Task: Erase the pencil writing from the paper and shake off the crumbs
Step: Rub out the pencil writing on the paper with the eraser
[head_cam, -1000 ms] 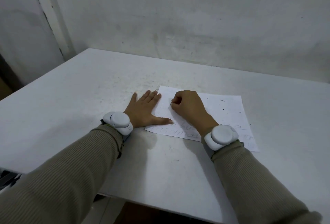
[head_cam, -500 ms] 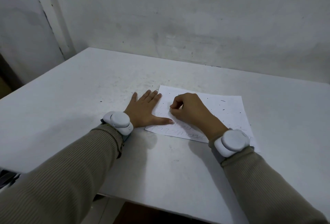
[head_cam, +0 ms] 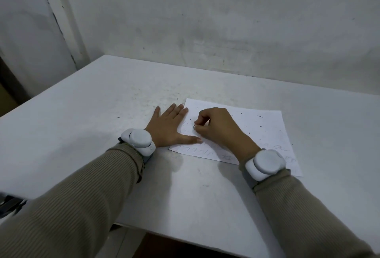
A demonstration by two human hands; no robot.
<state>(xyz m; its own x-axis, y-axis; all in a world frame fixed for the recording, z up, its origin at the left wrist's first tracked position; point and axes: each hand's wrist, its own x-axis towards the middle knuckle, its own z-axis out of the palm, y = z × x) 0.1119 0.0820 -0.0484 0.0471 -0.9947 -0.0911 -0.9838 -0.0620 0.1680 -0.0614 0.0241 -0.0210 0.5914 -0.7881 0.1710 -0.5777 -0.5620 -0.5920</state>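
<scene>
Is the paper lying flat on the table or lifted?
Lying flat. The paper is spread on the table, the left hand pressing its left edge, the right hand pinching an eraser against it.

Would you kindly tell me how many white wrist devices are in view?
2. One wrist device is on the left arm, left of the paper; the other is on the right arm, over the paper's near edge.

Head cam, wide-angle, faces fwd & down, close over paper [head_cam: 257, 130] on table [head_cam: 82, 134].
</scene>
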